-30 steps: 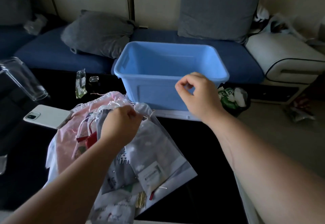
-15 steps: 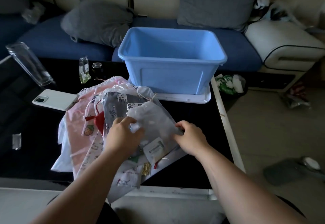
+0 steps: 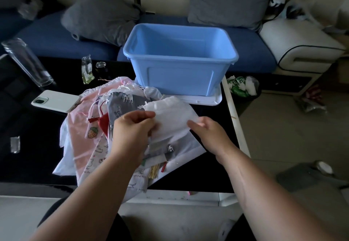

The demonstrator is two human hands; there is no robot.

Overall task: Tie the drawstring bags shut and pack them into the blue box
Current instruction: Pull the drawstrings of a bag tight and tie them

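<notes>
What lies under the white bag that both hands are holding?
Under the white bag, held by the left hand and right hand, lies a pile of drawstring bags: a grey animal-print one and a translucent one. The hands and bag hide the pile's middle.

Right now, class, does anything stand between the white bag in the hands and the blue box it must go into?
Nothing visible does. Both the left hand and right hand hold the white bag just in front of the blue box, whose top is open.
</notes>
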